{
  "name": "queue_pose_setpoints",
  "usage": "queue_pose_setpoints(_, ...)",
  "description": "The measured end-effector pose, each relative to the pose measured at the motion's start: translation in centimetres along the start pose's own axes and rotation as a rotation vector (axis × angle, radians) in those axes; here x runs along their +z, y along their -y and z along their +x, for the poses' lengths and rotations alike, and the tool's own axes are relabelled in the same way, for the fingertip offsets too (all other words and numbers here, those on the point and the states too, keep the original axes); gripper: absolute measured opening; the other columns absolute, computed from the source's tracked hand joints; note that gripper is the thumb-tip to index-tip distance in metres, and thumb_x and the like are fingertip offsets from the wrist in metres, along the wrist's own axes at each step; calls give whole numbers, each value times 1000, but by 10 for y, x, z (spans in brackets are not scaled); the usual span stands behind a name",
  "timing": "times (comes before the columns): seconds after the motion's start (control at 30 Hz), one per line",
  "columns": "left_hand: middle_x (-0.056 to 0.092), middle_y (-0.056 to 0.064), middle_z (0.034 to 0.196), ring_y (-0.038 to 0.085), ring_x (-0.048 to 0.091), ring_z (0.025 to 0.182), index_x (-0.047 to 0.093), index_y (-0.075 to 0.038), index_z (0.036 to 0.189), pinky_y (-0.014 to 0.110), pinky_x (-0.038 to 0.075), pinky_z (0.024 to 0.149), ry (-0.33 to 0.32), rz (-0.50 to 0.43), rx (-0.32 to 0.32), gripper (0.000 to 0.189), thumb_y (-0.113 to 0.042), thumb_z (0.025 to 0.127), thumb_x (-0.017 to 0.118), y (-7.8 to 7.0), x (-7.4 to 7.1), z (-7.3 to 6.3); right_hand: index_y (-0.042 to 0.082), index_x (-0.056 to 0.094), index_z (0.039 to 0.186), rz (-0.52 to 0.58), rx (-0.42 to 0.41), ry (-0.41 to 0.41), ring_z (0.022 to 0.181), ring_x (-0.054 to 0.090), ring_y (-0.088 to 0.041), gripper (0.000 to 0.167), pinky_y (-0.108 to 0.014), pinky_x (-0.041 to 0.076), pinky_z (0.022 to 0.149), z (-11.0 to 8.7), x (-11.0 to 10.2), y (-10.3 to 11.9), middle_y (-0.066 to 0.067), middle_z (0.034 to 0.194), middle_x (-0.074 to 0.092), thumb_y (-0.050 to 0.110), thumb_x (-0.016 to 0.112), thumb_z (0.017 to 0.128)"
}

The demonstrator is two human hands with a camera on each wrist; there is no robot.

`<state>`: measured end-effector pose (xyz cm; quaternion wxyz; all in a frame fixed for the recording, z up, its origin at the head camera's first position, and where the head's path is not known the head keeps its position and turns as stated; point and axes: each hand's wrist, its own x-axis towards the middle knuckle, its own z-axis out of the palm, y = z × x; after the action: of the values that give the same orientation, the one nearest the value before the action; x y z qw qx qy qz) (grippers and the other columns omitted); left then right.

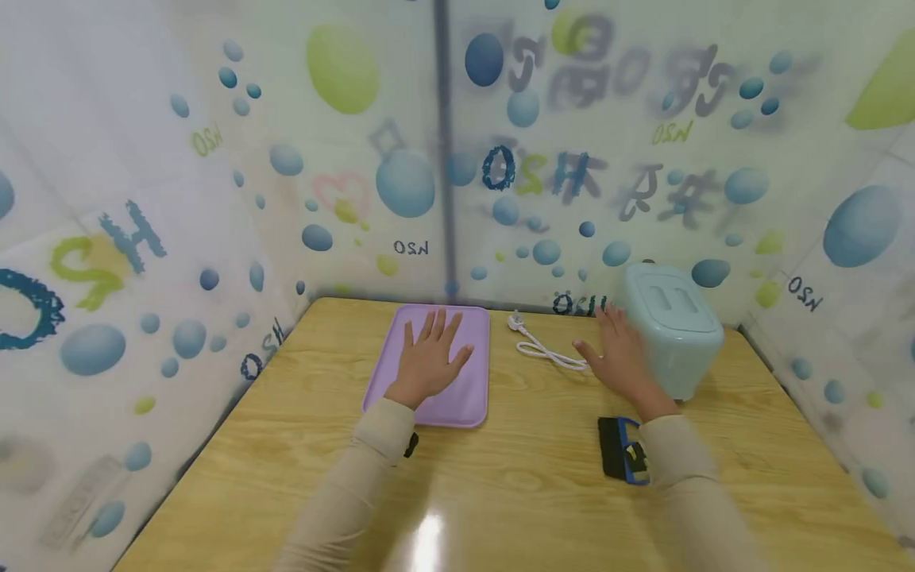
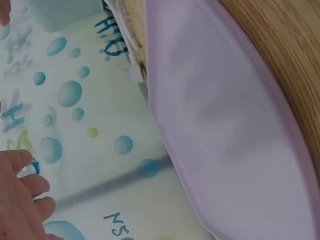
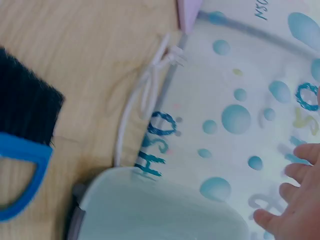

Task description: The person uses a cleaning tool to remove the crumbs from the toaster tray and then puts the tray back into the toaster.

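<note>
My left hand (image 1: 429, 361) hovers above a shallow purple tray (image 1: 468, 397), its fingers spread and straight. In the left wrist view that tray (image 2: 220, 115) fills the right side, with the left hand's fingers apart from it. My right hand (image 1: 620, 353), also spread, hangs in the air just left of a pale mint toaster (image 1: 682, 349); whether they touch I cannot tell. Neither hand holds anything. From the toaster runs a white power cord (image 1: 546, 351), tied in a loop, with a plug at its end. Below the right hand lies a blue brush (image 1: 623, 451) with black bristles.
The wooden table (image 1: 529, 508) reaches back to a patterned curtain (image 1: 400, 262) behind the tray and toaster. Similar printed sheets (image 1: 164, 413) close off the left and right sides. Light glares off the table's front middle.
</note>
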<state>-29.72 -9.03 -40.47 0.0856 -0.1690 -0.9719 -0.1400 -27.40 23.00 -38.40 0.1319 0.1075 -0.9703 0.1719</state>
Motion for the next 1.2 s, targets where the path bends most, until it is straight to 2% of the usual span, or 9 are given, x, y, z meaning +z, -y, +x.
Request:
queue_pose_setpoints(0.13,6,10,163,27,3,151,13,-20,157,60,-3,117,-27,-5,13,75,-60,98,35,-12,4,2,-7,21,150,5,-30,-106,144,12,-50,83,-67,18,110,-4,-10,-6,-31,157,9,54,44,98)
queue_pose_setpoints(0.33,0,9,163,25,0,151,4,-20,157,61,0,117,-37,-6,42,87,-66,93,39,-28,12,6,-1,17,153,-3,-10,-156,147,2,-46,85,-68,12,110,-9,-19,-14,-22,161,-6,56,44,97)
queue_pose_setpoints(0.6,3,10,163,27,1,151,3,-19,157,62,0,116,-42,3,58,94,-69,89,45,-42,19,7,-2,25,150,-34,-14,-233,143,9,-49,86,-66,12,109,-14,-28,-23,-25,157,5,61,44,94)
queue_pose_setpoints(0.8,0,8,163,28,2,151,1,-19,157,62,-2,117,-20,-13,78,96,-69,89,47,-51,27,10,-1,24,150,-56,46,-245,143,6,-50,88,-70,8,108,-19,-40,-40,-25,157,2,64,42,94)
queue_pose_setpoints(1.03,-7,4,162,22,-9,150,-2,-22,157,58,-7,117,33,-50,69,97,-72,87,45,-63,31,18,-3,18,151,-28,125,-228,144,0,-50,90,-73,3,107,-22,-50,-59,-27,158,-6,64,39,95)
queue_pose_setpoints(1.13,-5,3,162,22,-7,151,-3,-24,156,59,-6,117,40,-70,79,97,-73,87,44,-69,35,22,-3,15,152,-3,168,-220,144,-3,-51,91,-73,3,106,-23,-54,-70,-29,158,-9,64,40,94)
queue_pose_setpoints(1.2,-2,2,163,23,-1,151,-5,-26,156,60,-3,117,46,-79,90,98,-75,86,43,-73,36,24,-1,12,153,18,201,-209,143,-5,-53,93,-73,2,106,-24,-56,-78,-28,157,-12,64,41,94)
